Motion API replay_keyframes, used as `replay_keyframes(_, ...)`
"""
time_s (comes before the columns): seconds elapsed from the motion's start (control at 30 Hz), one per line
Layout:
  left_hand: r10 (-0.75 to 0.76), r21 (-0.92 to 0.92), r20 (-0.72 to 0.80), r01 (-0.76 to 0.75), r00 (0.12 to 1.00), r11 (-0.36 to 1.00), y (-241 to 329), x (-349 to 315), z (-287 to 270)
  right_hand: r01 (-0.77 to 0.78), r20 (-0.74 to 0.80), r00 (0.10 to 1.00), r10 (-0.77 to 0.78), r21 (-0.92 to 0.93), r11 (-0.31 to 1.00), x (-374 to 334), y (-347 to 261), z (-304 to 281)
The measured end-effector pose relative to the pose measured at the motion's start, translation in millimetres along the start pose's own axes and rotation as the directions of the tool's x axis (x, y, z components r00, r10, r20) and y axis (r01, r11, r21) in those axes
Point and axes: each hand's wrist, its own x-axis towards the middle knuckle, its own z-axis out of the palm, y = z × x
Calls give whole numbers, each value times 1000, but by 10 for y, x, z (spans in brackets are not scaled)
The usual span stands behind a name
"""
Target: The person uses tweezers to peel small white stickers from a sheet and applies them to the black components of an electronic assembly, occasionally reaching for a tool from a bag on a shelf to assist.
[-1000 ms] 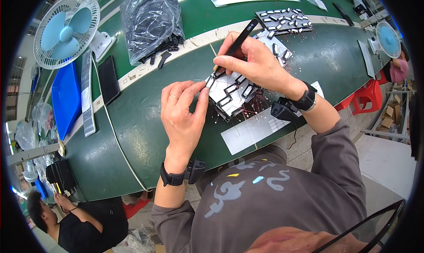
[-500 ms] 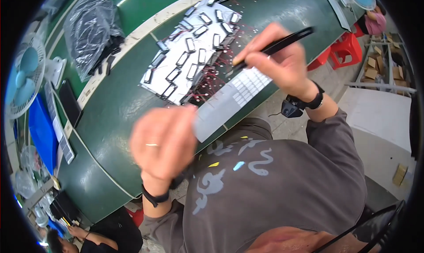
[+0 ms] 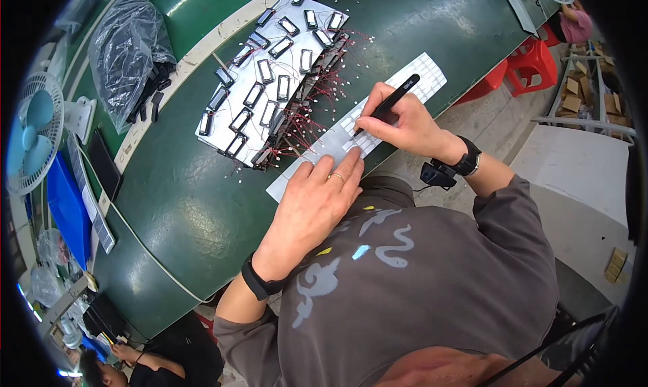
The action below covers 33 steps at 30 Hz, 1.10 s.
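Observation:
A pair of black tweezers point(image 3: 405, 89) is pinched in my right hand point(image 3: 412, 129), its tips down on a long backing sheet point(image 3: 287, 178). Rows of small white rectangular stickers point(image 3: 429, 75) cover the right part of that sheet; its left part is bare. My left hand point(image 3: 312, 201) lies on the sheet near the tweezer tips, fingers stretched out and holding nothing. Just beyond sits a white board point(image 3: 219, 144) carrying several small black-framed oblong modules point(image 3: 265, 70), which look like little speakers. Thin red wires point(image 3: 324, 90) with white ends spill from its right edge.
On the green table point(image 3: 162, 232), a black flat tray point(image 3: 104, 164), a blue bin point(image 3: 67, 205) and a fan point(image 3: 34, 127) stand at the left. A plastic bag point(image 3: 131, 56) lies beyond. Red stools point(image 3: 533, 66) stand at right. Other people sit far right and lower left.
My left hand has come right and down onto the sticker sheet. My right hand has lowered the tweezers to the sheet. The view has shifted slightly.

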Motion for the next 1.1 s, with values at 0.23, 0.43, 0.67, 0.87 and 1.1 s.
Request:
replay_keyframes(0.23, -36, -24, -23, 35, 999, 999, 6, 3, 12, -34, -69, 996, 55, 276, 961, -7, 42, 54)
replay_keyframes(0.43, -7, -31, -16, 6, 1000, 1000, -12, -15, 29, -33, 21, 999, 32, 8, 999, -20, 5, -8)
replay_keyframes(0.67, -38, -32, -25, 38, 999, 999, -23, -12, 19, -5, -27, 1000, 10, 178, 984, -25, 14, 47)
replay_keyframes(0.87, 14, 46, -166, -7, 986, 999, 54, -73, -139, 203, -121, 978, -170, 366, 908, 331, -463, -106)
replay_keyframes(1.1, -72, 190, -730, 303, 679, 934, -348, -173, -748, 403, -77, 914, -399, 299, 865, 1245, -904, -40)
